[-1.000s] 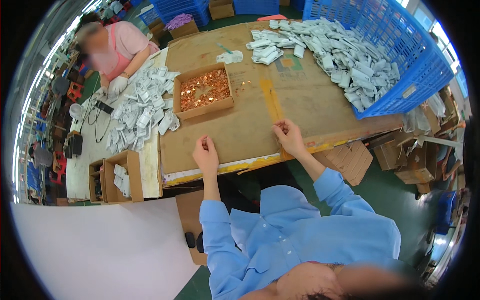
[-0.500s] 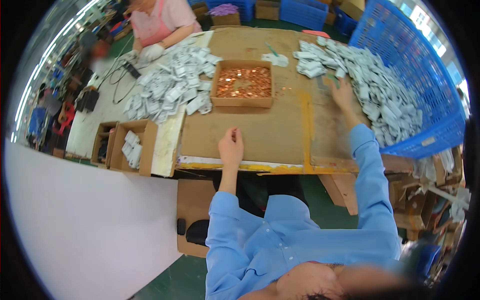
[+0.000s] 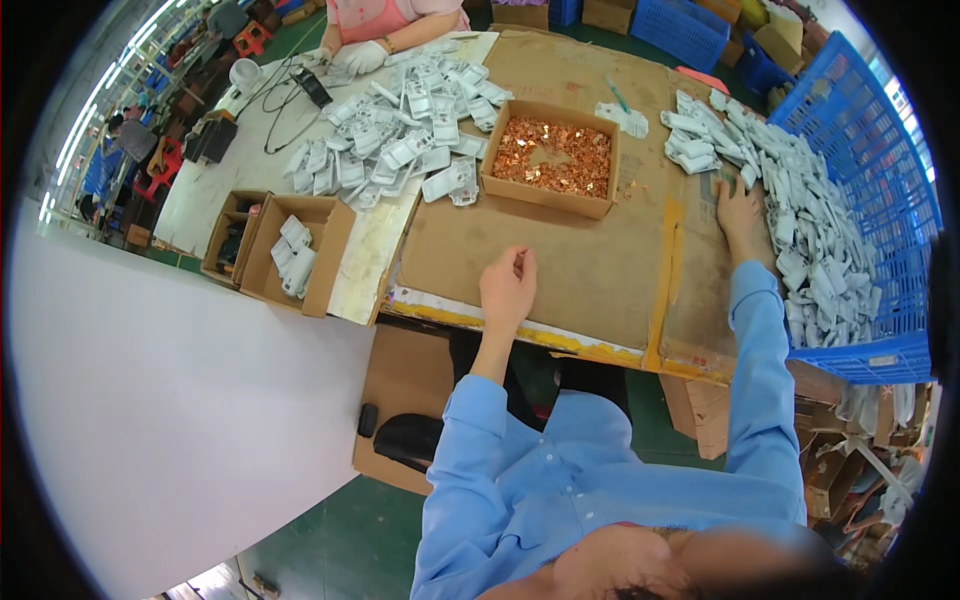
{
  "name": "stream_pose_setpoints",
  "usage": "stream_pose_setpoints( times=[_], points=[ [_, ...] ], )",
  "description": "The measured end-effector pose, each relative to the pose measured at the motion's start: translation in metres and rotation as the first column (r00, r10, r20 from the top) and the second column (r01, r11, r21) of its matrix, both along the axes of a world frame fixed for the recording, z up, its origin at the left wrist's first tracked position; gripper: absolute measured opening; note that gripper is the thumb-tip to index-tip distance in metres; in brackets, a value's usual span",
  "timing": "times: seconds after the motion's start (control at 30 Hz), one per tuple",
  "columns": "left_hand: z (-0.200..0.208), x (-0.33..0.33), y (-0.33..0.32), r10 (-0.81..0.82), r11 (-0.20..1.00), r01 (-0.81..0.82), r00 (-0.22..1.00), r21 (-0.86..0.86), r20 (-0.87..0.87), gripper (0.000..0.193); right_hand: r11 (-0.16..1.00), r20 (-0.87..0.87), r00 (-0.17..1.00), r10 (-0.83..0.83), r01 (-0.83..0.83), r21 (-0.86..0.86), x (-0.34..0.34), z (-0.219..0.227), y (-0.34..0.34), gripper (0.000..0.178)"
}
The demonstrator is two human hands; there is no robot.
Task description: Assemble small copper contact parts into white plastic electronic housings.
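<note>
My left hand (image 3: 508, 288) is above the cardboard-covered tabletop (image 3: 570, 285), with its fingers curled together. Whatever may be between them is too small or hidden to make out. Beyond it stands an open cardboard box (image 3: 545, 197) filled with small shiny copper-coloured metal pieces (image 3: 555, 181). On the right, my right hand (image 3: 738, 215) reaches to the near left edge of a large heap of white plastic parts (image 3: 815, 225). Its fingers are stretched and apart, low over the board, beside a small greenish patch. No part shows in its grasp.
Another person's gloved hand (image 3: 362, 57) is beside a second heap of white parts (image 3: 415, 120). A big blue crate (image 3: 905, 330) lies tipped at the right. Cardboard boxes (image 3: 328, 255), one holding white parts, stand at the left edge. Black cables (image 3: 285, 115) cross the left table.
The view has shifted, so the table sits further right and tilted. My right hand has drawn back slightly from the white heap. My left hand stays curled over the board.
</note>
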State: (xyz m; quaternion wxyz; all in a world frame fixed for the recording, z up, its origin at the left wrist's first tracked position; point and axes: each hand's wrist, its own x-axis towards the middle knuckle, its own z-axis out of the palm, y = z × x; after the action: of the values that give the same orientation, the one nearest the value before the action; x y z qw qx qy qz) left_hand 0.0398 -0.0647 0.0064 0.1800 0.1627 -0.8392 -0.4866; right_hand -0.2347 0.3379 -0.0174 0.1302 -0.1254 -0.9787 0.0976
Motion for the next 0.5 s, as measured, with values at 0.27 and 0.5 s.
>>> stream_pose_setpoints(
  times=[0.27,0.5],
  points=[
    [0.0,0.001,0.005,0.009,1.0,-0.009,0.999,-0.005,-0.049,0.02,0.989,-0.237,0.963,-0.126,0.142,0.049,0.001,-0.009,0.0,0.065],
    [-0.001,0.003,0.005,0.017,0.997,-0.02,0.999,-0.079,-0.03,0.021,0.978,-0.338,0.94,-0.051,0.114,0.172,0.009,-0.007,-0.004,0.067]
  ],
)
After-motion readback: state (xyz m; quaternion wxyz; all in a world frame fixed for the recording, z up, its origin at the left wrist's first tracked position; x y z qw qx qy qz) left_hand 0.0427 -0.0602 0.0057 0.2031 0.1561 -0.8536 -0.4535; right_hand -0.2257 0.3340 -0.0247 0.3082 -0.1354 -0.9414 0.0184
